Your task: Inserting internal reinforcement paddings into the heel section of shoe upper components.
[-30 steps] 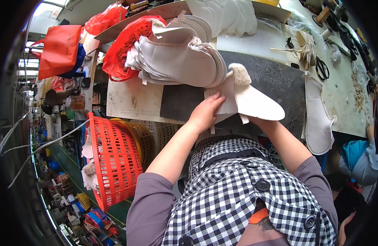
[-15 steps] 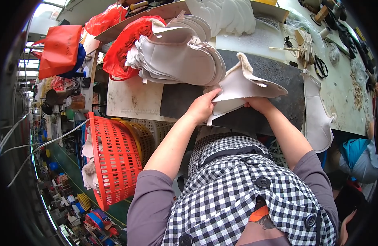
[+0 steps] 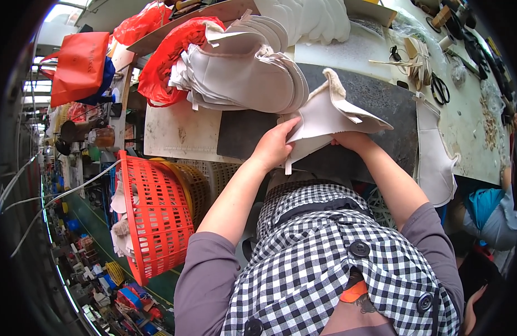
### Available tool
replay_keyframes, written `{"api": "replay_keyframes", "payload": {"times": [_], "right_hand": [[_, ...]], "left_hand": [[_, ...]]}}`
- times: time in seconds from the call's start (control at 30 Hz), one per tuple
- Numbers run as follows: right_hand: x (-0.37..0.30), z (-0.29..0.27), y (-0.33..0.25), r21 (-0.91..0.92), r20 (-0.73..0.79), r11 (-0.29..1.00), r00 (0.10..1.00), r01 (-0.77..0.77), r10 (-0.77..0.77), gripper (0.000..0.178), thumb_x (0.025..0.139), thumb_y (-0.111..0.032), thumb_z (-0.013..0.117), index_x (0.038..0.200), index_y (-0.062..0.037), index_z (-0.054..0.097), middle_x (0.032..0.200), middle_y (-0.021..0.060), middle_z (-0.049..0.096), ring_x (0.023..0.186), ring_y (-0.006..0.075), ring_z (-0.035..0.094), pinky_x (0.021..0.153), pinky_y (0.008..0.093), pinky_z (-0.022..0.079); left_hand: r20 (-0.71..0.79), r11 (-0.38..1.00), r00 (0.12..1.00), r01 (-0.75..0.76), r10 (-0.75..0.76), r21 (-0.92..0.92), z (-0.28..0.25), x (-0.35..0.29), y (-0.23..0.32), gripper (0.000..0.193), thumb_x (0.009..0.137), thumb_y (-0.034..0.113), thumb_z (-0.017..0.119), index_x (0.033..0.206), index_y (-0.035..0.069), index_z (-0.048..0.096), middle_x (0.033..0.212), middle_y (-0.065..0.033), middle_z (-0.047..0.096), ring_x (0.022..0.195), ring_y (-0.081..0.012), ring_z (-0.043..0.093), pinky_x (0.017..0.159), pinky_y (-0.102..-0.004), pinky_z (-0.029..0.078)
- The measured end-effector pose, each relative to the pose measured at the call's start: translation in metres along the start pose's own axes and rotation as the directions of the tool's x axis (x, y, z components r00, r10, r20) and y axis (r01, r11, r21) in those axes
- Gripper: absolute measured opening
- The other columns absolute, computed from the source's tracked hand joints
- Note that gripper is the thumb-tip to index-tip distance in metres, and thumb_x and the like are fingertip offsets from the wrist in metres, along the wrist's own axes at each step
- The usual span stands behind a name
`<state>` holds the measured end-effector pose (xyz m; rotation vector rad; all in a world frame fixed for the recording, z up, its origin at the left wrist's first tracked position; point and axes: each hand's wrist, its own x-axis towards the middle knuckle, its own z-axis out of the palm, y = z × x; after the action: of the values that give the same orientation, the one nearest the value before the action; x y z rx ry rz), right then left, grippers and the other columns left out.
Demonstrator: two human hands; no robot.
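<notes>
A pale grey shoe upper [image 3: 331, 117] with a fluffy lined edge is held over the dark work mat [image 3: 382, 98] in front of me. My left hand [image 3: 274, 144] pinches its left end, thumb lying on top and fingers partly hidden beneath. At the lower right edge, my right hand [image 3: 352, 141] grips it with most fingers tucked under the material. Just left of it, a stack of similar shoe uppers [image 3: 247, 78] rests on the table. One more upper [image 3: 435, 151] lies alone at the right, hanging over the table edge.
A red plastic basket [image 3: 157, 218] with fabric pieces stands at lower left. Beyond the stack are a red plastic bag [image 3: 157, 84] and white cut pieces [image 3: 314, 19]. Black scissors [image 3: 439, 88] and a bundle of cord [image 3: 418, 61] lie at right. Another person sits at far right.
The shoe upper stays in both hands, almost where it was. My left hand has shifted very slightly; the rest of the scene looks the same.
</notes>
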<state>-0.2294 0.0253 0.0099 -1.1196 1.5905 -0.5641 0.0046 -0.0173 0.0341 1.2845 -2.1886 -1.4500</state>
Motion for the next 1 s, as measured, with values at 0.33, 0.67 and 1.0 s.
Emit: {"api": "replay_keyframes", "payload": {"times": [0.33, 0.67, 1.0], "right_hand": [[0.003, -0.004, 0.001, 0.014, 0.046, 1.0, 0.999, -0.025, 0.025, 0.026, 0.092, -0.021, 0.059, 0.109, -0.0021, 0.057, 0.077, 0.0065, 0.063, 0.057, 0.0108, 0.06, 0.051, 0.0241, 0.051], [-0.017, 0.016, 0.002, -0.309, -0.165, 0.836, 0.84, 0.454, -0.517, 0.034, 0.088, -0.024, 0.056, 0.118, -0.009, 0.059, 0.12, 0.0165, 0.059, 0.119, 0.0339, 0.052, 0.101, 0.044, 0.04], [0.008, 0.011, 0.004, -0.219, -0.05, 0.971, 0.993, 0.092, -0.105, 0.029, 0.093, -0.021, 0.052, 0.115, -0.0036, 0.058, 0.102, 0.0143, 0.065, 0.087, 0.0254, 0.064, 0.078, 0.0373, 0.051]], "left_hand": [[-0.022, 0.993, 0.997, -0.065, 0.067, 0.102, 0.003, -0.005, 0.003, 0.066, 0.073, -0.01, 0.059, 0.135, 0.01, 0.047, 0.132, -0.015, 0.054, 0.119, -0.0318, 0.054, 0.101, -0.0361, 0.045], [-0.109, 0.674, 0.791, -0.43, 0.602, 0.601, 0.03, -0.042, -0.008, 0.052, 0.075, 0.002, 0.065, 0.125, 0.009, 0.054, 0.123, -0.0128, 0.054, 0.115, -0.0317, 0.053, 0.098, -0.04, 0.044], [-0.208, 0.74, 0.903, -0.158, 0.377, 0.653, 0.073, -0.085, -0.038, 0.041, 0.079, 0.006, 0.063, 0.118, 0.001, 0.05, 0.117, -0.0148, 0.052, 0.111, -0.0311, 0.055, 0.094, -0.0385, 0.048]]}}
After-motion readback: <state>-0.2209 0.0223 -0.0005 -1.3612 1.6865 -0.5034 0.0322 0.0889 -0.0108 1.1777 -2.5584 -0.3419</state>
